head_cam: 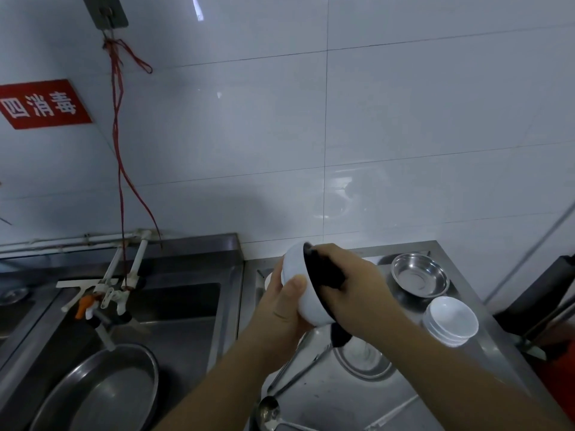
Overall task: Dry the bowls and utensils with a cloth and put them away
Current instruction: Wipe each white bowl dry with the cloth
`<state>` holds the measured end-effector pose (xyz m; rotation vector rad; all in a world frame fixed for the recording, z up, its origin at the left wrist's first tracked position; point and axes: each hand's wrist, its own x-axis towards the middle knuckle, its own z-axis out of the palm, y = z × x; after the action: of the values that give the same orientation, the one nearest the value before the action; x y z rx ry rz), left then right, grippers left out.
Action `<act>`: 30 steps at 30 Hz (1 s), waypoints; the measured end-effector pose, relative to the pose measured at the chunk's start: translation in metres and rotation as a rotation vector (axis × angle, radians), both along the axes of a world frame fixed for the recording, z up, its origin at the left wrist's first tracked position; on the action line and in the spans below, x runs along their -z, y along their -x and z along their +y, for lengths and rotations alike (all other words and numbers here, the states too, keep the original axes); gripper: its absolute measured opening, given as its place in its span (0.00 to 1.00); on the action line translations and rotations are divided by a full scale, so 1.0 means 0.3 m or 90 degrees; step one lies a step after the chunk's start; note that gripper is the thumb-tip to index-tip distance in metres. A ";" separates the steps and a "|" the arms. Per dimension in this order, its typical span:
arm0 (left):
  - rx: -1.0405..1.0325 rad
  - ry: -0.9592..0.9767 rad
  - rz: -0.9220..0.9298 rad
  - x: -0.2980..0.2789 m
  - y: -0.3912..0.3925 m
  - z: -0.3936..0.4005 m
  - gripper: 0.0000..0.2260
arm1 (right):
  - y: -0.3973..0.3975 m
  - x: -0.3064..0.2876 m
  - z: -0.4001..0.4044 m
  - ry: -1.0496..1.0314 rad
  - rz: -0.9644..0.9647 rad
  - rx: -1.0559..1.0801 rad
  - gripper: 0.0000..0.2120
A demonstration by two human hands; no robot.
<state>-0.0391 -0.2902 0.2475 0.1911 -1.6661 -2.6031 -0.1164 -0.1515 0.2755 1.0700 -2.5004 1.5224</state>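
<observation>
My left hand grips a white bowl, tilted on its side above the steel counter. My right hand presses a dark cloth into the bowl's mouth; a corner of the cloth hangs below at the wrist. To the right stands a stack of white bowls, and behind it a shallow steel bowl. Another steel bowl lies under my right forearm. A metal spoon and long utensils lie on the counter near the front.
A steel sink is at the left with white taps and a large steel basin inside. White tiled wall behind with a red sign and hanging red string. Dark objects stand at the counter's right edge.
</observation>
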 end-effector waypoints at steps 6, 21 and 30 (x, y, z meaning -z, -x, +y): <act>-0.033 0.101 -0.009 0.002 0.028 -0.009 0.38 | 0.045 -0.062 0.010 -0.201 -0.167 -0.008 0.07; 0.131 0.513 0.037 -0.002 0.032 -0.039 0.41 | -0.030 -0.028 0.083 0.341 -0.890 0.028 0.22; 0.003 -0.075 -0.273 0.025 0.001 -0.002 0.27 | -0.006 0.015 0.107 0.576 -0.842 0.015 0.18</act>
<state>-0.0393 -0.2906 0.2400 0.8030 -1.6105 -2.8111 -0.1147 -0.1194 0.2711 -0.2574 -1.4889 3.4843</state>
